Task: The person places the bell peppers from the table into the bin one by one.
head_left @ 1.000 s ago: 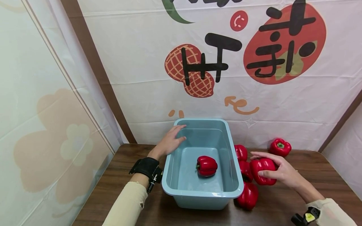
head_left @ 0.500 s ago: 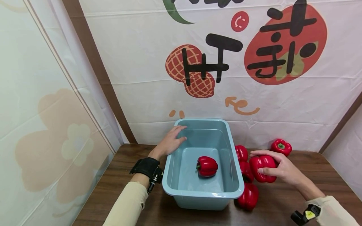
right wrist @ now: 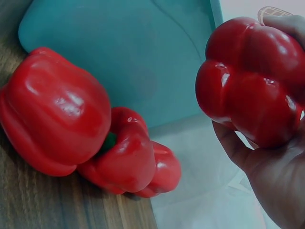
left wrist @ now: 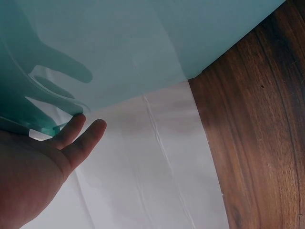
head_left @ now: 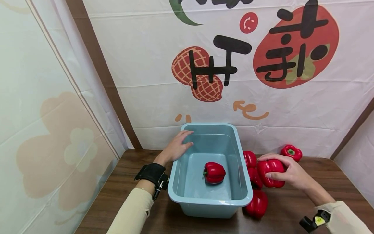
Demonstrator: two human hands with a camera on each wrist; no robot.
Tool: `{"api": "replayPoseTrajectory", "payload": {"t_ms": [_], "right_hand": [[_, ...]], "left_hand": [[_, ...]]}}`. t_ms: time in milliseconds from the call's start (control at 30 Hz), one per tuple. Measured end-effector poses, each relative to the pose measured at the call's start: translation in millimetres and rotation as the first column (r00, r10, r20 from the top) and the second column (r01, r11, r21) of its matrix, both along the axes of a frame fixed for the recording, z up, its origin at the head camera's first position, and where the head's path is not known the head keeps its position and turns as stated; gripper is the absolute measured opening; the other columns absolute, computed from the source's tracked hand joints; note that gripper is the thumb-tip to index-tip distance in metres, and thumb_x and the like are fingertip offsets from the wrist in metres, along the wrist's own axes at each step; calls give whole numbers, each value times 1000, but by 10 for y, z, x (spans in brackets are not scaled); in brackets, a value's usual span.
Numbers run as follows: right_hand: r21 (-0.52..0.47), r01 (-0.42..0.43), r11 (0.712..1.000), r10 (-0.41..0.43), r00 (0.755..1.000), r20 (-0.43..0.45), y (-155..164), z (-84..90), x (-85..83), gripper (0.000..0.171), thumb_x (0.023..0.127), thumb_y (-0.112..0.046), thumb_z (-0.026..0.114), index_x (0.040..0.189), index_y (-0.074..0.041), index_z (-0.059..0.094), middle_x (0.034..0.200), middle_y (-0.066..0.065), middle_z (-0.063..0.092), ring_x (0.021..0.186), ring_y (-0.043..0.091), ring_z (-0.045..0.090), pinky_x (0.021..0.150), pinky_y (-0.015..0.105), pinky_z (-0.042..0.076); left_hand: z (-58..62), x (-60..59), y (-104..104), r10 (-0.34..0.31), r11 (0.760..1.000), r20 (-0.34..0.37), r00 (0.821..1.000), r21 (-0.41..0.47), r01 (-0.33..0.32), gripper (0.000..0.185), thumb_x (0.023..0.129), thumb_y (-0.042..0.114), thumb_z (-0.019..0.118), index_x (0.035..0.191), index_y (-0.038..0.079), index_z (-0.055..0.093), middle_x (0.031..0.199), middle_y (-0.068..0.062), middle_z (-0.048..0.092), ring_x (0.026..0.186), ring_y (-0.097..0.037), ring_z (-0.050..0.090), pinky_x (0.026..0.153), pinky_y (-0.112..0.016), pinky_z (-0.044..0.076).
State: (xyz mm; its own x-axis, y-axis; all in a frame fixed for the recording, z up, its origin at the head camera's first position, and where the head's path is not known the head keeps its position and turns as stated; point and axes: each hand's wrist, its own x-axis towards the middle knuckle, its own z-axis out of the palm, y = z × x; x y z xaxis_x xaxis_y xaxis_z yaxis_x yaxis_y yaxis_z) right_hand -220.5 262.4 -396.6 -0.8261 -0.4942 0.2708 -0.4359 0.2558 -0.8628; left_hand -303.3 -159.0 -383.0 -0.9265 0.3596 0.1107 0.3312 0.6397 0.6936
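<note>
Wooden table (head_left: 292,208): red pepper (head_left: 270,173) gripped in right hand (head_left: 292,175).

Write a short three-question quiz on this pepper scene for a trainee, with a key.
1. How many red peppers lie inside the blue tub?
2. True or false: the left hand holds a pepper.
3. Which hand grips a pepper: A left, B right, C neither?

Key:
1. One, the pepper in the tub.
2. False; it rests on the tub's rim.
3. B; the right hand grips the held pepper beside the tub.
</note>
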Motion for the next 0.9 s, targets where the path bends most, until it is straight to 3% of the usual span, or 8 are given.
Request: {"api": "replayPoseTrajectory", "payload": {"t_ms": [367, 567, 900], "right_hand": [[45, 34, 998, -35, 999, 0, -45, 131, -41, 55, 78, -7, 77, 130, -7, 58, 123, -12, 59, 108, 11, 58, 69, 40, 61], [58, 36, 998, -34, 998, -51, -64, 202, -74, 58, 75, -6, 78, 130, -6, 58, 122, -12, 59, 107, 11, 58, 67, 39, 61], [27, 0, 1000, 2, 998, -59, -133, 293, -115, 58, 76, -5, 77, 131, -6, 59, 124, -7, 59, 108, 15, 59, 67, 40, 61]], "left_hand": [[3, 9, -3, 6, 1000, 6, 1000, 2, -6, 54, 102, 25, 52, 152, 13, 39, 157, -8, 32, 145, -30, 31, 114, -56, 30], [4, 15, 3, 4, 1000, 9, 1000, 1, -4, 54, 102, 27, 52, 153, 13, 39, 158, -8, 32, 145, -30, 31, 114, -56, 30], [8, 16, -1, 8, 1000, 18, 1000, -3, -8, 55, 102, 27, 51, 153, 14, 38, 158, -7, 31, 146, -29, 30, 114, -55, 30]]}}
